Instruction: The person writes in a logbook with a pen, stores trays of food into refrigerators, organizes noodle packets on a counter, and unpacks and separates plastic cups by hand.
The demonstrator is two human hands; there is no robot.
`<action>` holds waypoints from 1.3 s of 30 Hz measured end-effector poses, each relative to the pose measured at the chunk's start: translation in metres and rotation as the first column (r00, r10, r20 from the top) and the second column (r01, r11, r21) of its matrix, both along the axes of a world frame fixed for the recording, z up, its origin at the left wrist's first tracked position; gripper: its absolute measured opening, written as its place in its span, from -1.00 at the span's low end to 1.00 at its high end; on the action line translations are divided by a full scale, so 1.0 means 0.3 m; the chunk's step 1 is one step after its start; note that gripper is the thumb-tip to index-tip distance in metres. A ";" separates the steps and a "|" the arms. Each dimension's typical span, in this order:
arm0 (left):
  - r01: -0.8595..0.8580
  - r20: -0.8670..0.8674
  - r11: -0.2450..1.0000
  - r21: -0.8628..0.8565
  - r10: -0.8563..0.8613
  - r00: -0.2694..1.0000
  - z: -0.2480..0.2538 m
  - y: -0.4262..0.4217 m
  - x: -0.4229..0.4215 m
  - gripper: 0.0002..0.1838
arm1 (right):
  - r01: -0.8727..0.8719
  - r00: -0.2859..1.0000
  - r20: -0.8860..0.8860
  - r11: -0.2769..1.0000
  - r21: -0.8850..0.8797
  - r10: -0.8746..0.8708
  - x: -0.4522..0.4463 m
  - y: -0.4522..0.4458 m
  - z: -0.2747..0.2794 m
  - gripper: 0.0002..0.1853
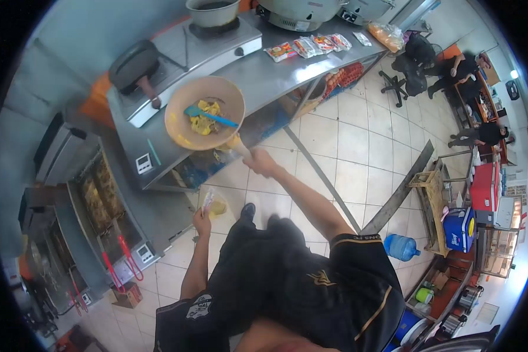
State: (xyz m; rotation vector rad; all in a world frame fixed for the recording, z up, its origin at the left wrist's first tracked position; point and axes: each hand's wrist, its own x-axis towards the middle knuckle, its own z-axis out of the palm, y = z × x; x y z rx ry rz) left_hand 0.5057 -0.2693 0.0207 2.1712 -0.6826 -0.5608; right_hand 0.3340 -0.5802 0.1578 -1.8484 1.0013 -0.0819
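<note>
My right hand (262,162) is closed around the handle of a beige frying pan (232,97), held up in front of the steel counter's edge. Yellow scrambled-looking food (204,122) with darker bits lies in the pan. A blue spatula (217,119) rests across that food, with no hand on it. Lower and to the left, my left hand (202,222) has its fingers closed on a small clear packet (209,199). Something yellowish (217,208) shows beside or inside the packet; I cannot tell which.
On the counter (258,76) stand a gas stove (217,50) with a pot (213,12), a dark lidded pan (135,64), several food packets (305,47) and a timer (144,163). Fryers (100,193) are at left. A water jug (401,247) lies on the floor at right; people work farther back.
</note>
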 end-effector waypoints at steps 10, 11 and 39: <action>-0.216 0.141 0.952 0.216 0.188 0.972 -0.103 -0.215 -0.215 -0.62 | -0.078 0.967 -0.247 0.996 -0.054 0.062 -0.944 -0.100 0.177 -0.61; -0.237 0.168 0.941 0.241 0.200 0.965 -0.161 -0.221 -0.232 -0.63 | -0.100 0.942 -0.329 0.991 -0.085 0.067 -1.036 -0.117 0.095 -0.65; -0.513 -0.534 0.807 -0.293 0.307 0.788 -1.459 -1.545 -0.050 -0.58 | -0.102 0.974 -0.222 0.965 -0.244 0.047 0.081 -1.384 -2.492 -0.37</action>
